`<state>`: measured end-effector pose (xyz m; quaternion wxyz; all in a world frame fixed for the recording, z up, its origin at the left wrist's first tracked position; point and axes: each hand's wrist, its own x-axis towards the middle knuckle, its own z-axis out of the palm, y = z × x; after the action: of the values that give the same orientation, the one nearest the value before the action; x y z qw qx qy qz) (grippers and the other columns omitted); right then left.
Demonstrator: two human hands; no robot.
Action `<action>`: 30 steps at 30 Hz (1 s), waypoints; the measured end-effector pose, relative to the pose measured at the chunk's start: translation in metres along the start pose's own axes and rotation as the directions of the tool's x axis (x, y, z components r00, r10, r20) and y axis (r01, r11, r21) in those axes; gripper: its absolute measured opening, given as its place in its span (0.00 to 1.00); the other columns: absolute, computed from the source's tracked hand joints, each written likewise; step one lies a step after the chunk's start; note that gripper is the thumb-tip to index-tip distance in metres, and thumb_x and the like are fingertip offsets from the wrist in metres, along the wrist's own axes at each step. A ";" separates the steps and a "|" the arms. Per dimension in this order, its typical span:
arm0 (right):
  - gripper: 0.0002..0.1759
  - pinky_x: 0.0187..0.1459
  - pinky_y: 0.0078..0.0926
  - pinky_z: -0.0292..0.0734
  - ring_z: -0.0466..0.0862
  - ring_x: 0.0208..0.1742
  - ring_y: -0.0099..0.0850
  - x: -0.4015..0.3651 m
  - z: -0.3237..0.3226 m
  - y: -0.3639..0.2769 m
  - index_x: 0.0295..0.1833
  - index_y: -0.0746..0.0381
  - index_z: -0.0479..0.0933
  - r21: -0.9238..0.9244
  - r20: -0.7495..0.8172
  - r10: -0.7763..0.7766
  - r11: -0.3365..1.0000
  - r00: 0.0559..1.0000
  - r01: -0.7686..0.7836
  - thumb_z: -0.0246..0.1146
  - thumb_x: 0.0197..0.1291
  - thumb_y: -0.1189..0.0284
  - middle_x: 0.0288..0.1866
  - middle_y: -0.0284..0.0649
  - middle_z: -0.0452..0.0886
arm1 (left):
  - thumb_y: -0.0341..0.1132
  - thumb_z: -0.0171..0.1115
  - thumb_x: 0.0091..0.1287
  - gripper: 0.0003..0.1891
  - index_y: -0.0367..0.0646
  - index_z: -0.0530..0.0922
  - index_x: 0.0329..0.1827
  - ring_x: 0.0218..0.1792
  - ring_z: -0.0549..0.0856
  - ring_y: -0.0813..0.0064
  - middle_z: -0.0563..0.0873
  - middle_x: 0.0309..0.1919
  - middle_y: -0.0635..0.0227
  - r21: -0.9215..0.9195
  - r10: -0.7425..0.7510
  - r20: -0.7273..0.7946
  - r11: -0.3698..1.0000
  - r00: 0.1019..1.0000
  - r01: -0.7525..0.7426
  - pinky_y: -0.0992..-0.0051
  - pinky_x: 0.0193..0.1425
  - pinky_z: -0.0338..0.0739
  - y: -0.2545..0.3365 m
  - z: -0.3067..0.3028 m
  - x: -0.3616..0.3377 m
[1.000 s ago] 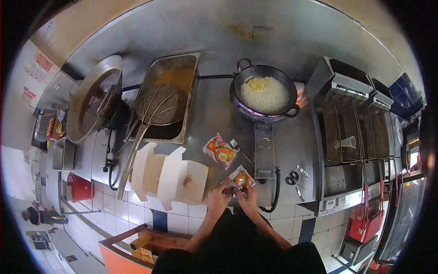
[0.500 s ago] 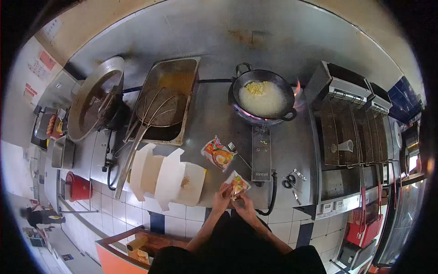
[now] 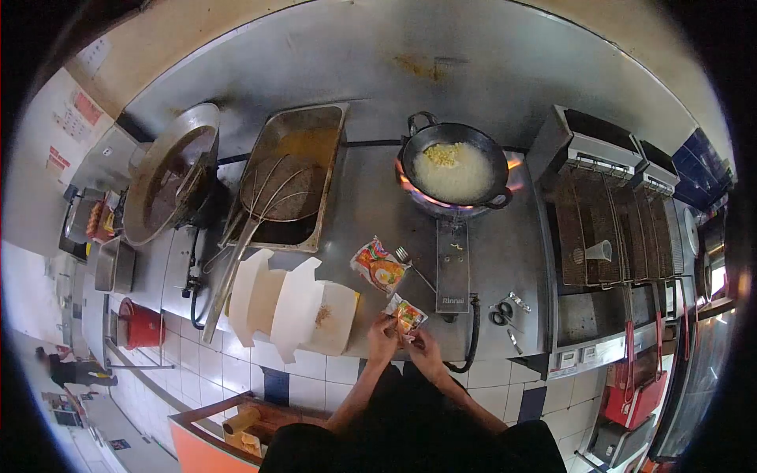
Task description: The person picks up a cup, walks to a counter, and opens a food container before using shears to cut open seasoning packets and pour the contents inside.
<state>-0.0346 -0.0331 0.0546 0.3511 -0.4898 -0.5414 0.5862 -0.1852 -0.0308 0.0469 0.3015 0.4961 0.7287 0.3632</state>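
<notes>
My left hand (image 3: 382,337) and my right hand (image 3: 424,348) meet at the near counter edge, both pinching a small orange-and-white noodle packet (image 3: 405,314). A second, larger noodle packet (image 3: 379,266) lies flat on the steel counter just beyond, with a fork (image 3: 413,263) beside it. Farther back, a black wok (image 3: 455,165) of pale noodles in bubbling water sits over a lit burner, flames showing at both sides.
Open white takeaway boxes (image 3: 290,303) lie left of my hands. A steel tray (image 3: 294,175) with wire skimmers and a big wok (image 3: 168,175) are at the back left. Scissors (image 3: 501,313) lie to the right, fryer baskets (image 3: 603,229) beyond. A red bucket (image 3: 137,325) stands below.
My hands have folded the small packet in closer and drawn it slightly toward me. The view shifted a little; flames around the wok flicker differently.
</notes>
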 end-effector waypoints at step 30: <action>0.21 0.50 0.29 0.77 0.82 0.45 0.27 0.017 0.003 -0.013 0.63 0.66 0.71 0.161 0.047 0.043 0.986 0.998 -0.050 0.59 0.64 0.77 0.50 0.41 0.81 | 0.34 0.63 0.63 0.09 0.40 0.81 0.42 0.40 0.87 0.47 0.87 0.39 0.49 0.370 -0.033 0.055 0.929 0.998 0.010 0.56 0.44 0.81 0.034 -0.020 0.032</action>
<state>-0.0437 -0.0161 0.0634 0.3643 -0.4591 -0.4879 0.6469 -0.1946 0.0027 0.0840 0.2284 0.5468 0.7800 0.2011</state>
